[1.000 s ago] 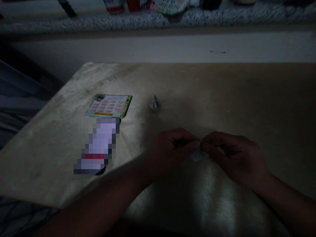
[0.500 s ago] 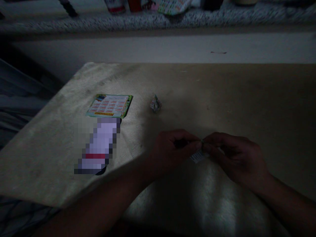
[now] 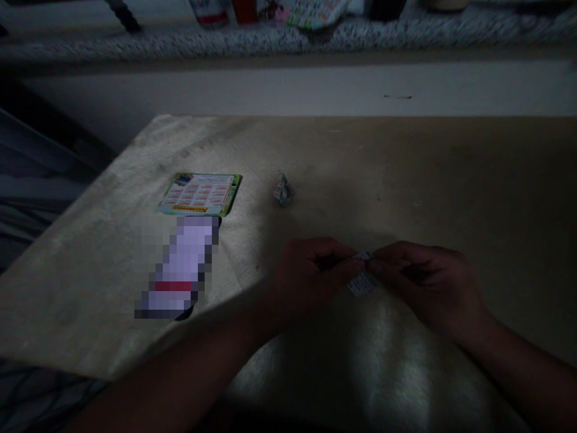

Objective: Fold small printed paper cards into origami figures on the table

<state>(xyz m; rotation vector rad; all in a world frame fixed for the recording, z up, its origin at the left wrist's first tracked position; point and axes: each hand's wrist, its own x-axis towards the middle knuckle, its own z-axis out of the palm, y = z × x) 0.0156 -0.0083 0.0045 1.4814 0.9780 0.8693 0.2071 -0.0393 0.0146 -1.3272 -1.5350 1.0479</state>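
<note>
Head view, dim light. Item one: printed paper piece (image 3: 362, 284), small, pale with rows of dark marks, situated right of centre between the two hands and apparently just above the tabletop. Its larger visible part extends from the fingertips toward the near side; a short tip shows at their far side. The visible extent therefore runs roughly near to far, across the line joining the hands; the true long axis is covered by the fingers and cannot be told. Left hand (image 3: 315, 270): thumb and forefinger together, clamped on the left part of the paper. Right hand (image 3: 433, 285): thumb and forefinger pinched at its right edge, tips close against those of the left. Both hands are in contact, neither clearly nearer; the printed part lies slightly more under the left fingertips. Item two: crumpled paper bundle (image 3: 283, 190), multicoloured, far and left of the hands, well apart from them. Item three: printed card (image 3: 198, 193), green-bordered, lying flat farther left. Item four: phone (image 3: 183, 267), dark-edged, screen pixelated, at the card's near edge, slanting from far right to near left. Support: pale table (image 3: 451, 174), shadowed beneath the hands. Beyond: white wall (image 3: 270, 90) with a thin reddish mark (image 3: 397, 97), then a speckled stone ledge (image 3: 157, 49) bearing a patterned packet (image 3: 315, 13) and other partly cropped articles.
</note>
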